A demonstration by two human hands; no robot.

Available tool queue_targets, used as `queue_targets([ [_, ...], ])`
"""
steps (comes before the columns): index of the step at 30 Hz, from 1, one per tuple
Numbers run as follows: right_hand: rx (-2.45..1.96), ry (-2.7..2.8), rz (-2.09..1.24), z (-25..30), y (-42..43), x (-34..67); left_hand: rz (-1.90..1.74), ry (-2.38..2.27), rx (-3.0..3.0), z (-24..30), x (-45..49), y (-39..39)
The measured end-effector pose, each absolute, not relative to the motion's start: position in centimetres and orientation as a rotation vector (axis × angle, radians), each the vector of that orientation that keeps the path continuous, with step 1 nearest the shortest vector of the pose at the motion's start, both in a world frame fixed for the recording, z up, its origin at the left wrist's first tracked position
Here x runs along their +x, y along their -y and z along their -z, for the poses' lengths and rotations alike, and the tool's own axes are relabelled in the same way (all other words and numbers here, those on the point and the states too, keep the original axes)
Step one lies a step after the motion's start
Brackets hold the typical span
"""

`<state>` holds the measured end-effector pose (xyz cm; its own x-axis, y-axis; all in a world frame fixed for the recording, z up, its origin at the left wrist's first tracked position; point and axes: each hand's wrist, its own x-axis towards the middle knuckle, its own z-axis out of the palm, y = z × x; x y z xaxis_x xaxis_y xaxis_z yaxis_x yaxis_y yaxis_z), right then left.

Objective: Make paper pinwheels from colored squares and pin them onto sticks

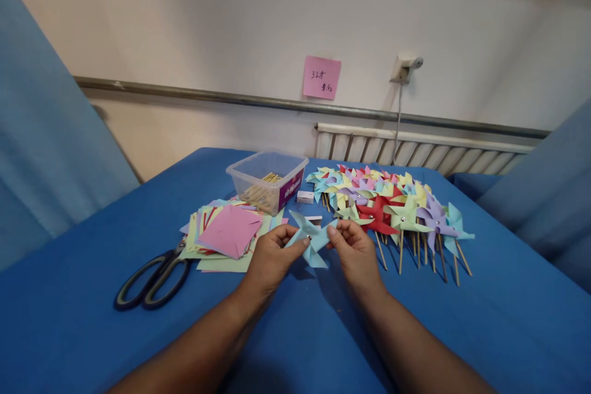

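A light blue paper pinwheel is held between my two hands above the table, its blades folded in to the centre. My left hand pinches it from the left, the thumb close to a small shiny pin head at the middle. On the other side my right hand grips a blade between thumb and fingers. No stick shows on this pinwheel. Behind it, partly covered, a small box lies on the blue cloth.
Many finished pinwheels on sticks lie at the right. To the left are stacked coloured paper squares and black-handled scissors. A clear plastic tub of thin sticks and a small white box stand at the back of the blue-covered table.
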<state>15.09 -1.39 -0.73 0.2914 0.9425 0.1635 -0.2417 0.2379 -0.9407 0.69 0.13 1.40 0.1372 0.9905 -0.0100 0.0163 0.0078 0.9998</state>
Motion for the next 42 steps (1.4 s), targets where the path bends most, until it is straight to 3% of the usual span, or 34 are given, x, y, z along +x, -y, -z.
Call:
queue_targets([
  [9, -1.034, 0.712, -0.98, 0.9, 0.9, 15.9, -1.221, -1.209, 1.412, -1.3, 0.3, -0.6],
  [14, -0.956, 0.899, -1.225, 0.9, 1.9, 14.6, -1.359, -1.322, 1.851, -1.2, 0.0, -0.1],
  [22, -0.776, 0.757, -1.47, 0.1, 2.5, 14.1, -1.412, -1.026, 2.478, -1.6, -0.6, 0.1],
  [42, -0.704, 0.606, -1.694, 0.5, 2.0, 15.0, -1.32, -0.953, 2.626, -1.5, 0.0, 0.6],
])
